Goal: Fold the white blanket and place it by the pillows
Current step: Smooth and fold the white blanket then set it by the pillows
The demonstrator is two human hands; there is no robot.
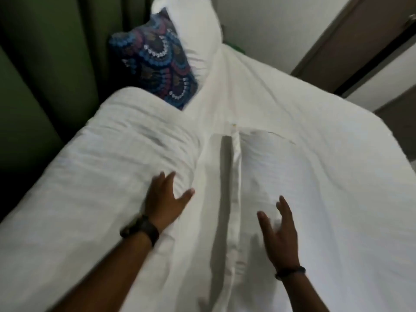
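A person's left hand [165,198] presses flat, fingers spread, against a bulky fold of white blanket [101,167] on a bed. The right hand [278,230] hovers open just beside it, over a seam. Beyond the left hand lie a patterned pillow [155,64] and a white pillow [191,25].

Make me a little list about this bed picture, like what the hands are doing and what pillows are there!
place: a bed with white bedding
blanket: white blanket, bulky and bunched on the left side of the bed
left hand: fingers spread, pressing on the blanket; dark watch on the wrist
right hand: open, fingers spread over the white cover, holding nothing; the picture is too blurry to tell if it touches
pillows: a patterned blue and purple pillow and a white pillow at the far end
behind: green curtain
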